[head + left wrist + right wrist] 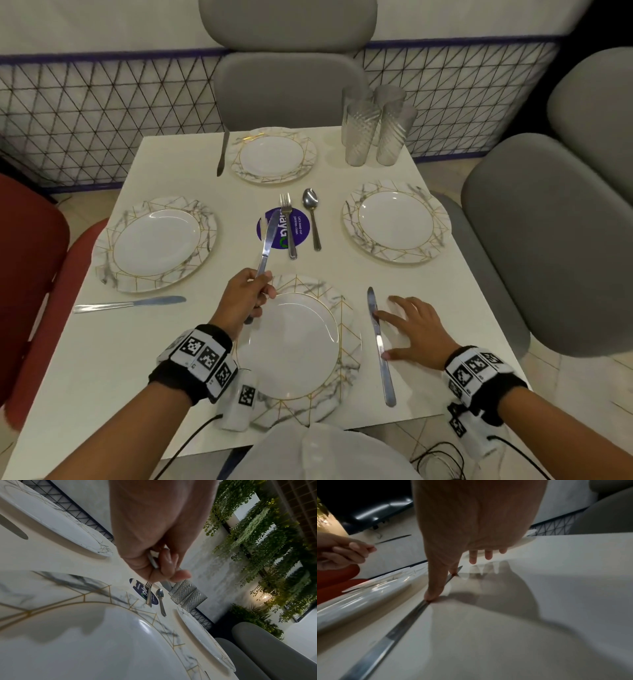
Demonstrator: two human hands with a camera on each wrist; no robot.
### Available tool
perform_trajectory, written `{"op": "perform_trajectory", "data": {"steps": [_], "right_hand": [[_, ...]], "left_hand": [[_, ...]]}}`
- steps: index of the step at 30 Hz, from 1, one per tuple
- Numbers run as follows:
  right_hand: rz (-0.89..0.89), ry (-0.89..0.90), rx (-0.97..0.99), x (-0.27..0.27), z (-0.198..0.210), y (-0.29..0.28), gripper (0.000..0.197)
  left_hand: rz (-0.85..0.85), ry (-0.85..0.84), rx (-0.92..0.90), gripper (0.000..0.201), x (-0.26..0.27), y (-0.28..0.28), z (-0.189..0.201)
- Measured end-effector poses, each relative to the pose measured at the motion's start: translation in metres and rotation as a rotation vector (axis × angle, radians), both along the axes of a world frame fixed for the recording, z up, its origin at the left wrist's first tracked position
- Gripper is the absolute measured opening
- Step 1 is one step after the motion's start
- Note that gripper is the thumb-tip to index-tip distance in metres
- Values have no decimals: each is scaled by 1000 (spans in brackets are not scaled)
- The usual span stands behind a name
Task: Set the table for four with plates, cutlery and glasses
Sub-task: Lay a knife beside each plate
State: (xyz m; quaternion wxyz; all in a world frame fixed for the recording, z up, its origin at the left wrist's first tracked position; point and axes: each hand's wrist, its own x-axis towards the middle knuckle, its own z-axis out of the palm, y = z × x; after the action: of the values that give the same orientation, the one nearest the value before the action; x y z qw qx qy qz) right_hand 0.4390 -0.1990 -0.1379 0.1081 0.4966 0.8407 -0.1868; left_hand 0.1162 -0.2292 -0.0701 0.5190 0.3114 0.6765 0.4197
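Your left hand (245,298) pinches a knife (266,241) by its handle, blade raised over the desk (191,377) centre. Your right hand (416,330), fingers spread, touches the knife beside the near plate (349,370). Steel cutlery should be stiff, light and slick, so grip low on the handle.

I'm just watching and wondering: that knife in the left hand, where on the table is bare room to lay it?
The right plate has no knife yet; bare tabletop lies between it and the near knife. The near left corner, below the left knife, is bare too. Crowded: the centre, with fork and spoon, and the far right corner with glasses.
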Motion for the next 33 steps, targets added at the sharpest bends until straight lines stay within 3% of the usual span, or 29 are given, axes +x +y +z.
{"op": "perform_trajectory", "data": {"steps": [6,13,33], "right_hand": [[45,8,-44,-4,-8,-12,109],[25,96,-51,-3,-11,-18,107],[17,59,-104,-8,0,-19,108]], "left_hand": [[9,21,-12,17,2,-1,0],[1,33,-24,17,0,1,1],[7,-30,34,18,-7,0,-4]]}}
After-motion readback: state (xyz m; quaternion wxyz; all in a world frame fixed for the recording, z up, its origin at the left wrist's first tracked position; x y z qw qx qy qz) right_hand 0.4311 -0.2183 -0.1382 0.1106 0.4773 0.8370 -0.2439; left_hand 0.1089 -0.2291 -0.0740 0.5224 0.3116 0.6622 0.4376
